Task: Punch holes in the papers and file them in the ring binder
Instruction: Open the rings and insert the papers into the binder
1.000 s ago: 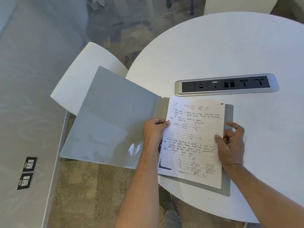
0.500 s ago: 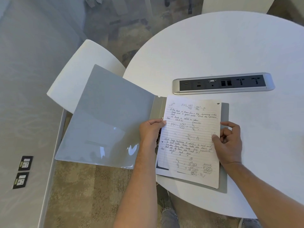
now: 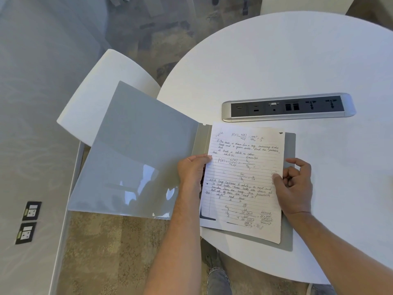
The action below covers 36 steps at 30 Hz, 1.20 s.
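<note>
**Sheets going into the open binder**

Head cam: barely anything has changed over the last second, both hands stay on the stack, so filing looks close. The handwritten papers [image 3: 244,179] lie on the grey ring binder [image 3: 138,150], open on the white counter [image 3: 297,60]. Left hand [image 3: 192,169] curls over their left edge; right hand [image 3: 294,188] pinches the right edge.
</note>
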{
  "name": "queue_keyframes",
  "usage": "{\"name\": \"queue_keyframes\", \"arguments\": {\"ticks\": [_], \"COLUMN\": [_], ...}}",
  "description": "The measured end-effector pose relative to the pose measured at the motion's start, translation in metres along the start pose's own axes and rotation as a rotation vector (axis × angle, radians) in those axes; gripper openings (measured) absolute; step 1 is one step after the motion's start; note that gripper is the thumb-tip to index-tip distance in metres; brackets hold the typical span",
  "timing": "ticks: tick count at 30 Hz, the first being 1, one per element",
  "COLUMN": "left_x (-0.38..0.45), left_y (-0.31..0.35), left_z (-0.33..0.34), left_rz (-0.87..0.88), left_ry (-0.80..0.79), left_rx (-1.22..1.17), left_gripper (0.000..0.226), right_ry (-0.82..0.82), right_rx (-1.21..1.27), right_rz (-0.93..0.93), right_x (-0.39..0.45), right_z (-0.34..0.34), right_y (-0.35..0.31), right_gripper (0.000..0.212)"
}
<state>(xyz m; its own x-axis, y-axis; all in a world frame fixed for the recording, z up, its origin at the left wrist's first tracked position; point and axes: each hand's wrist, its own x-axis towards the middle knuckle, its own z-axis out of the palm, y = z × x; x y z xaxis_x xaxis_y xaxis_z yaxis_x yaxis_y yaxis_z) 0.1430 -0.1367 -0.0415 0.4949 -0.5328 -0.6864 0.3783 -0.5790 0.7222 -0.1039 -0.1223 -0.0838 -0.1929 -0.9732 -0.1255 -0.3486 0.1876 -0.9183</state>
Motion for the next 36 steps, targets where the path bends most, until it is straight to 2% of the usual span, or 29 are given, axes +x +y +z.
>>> {"name": "queue_keyframes", "arguments": {"ticks": [11, 15, 24, 30, 33, 36], "left_x": [-0.004, -0.004, -0.003, -0.004, -0.008, -0.015], "left_y": [-0.002, 0.000, 0.003, -0.004, -0.005, -0.006], "left_z": [0.001, 0.000, 0.001, 0.004, 0.001, -0.011], "left_rz": [-0.008, -0.023, -0.030, 0.067, 0.180, 0.219], "left_ry": [0.016, 0.007, -0.006, 0.016, 0.023, -0.007], "left_rx": [0.002, 0.014, 0.083, 0.257, 0.427, 0.557], "left_gripper": [0.008, 0.014, 0.006, 0.007, 0.008, 0.009], "right_ry": [-0.004, -0.001, 0.014, 0.014, 0.012, 0.009], "right_rx": [-0.011, -0.012, 0.029, 0.039, 0.035, 0.033], "right_rz": [-0.002, 0.005, 0.016, 0.022, 0.016, 0.012], "right_x": [0.000, -0.002, -0.002, -0.004, -0.003, -0.002], "right_z": [0.002, 0.001, 0.000, -0.001, -0.002, -0.002], "right_y": [0.001, 0.000, -0.004, -0.003, -0.003, -0.002], "right_gripper": [0.049, 0.047, 0.049, 0.049, 0.048, 0.048]}}
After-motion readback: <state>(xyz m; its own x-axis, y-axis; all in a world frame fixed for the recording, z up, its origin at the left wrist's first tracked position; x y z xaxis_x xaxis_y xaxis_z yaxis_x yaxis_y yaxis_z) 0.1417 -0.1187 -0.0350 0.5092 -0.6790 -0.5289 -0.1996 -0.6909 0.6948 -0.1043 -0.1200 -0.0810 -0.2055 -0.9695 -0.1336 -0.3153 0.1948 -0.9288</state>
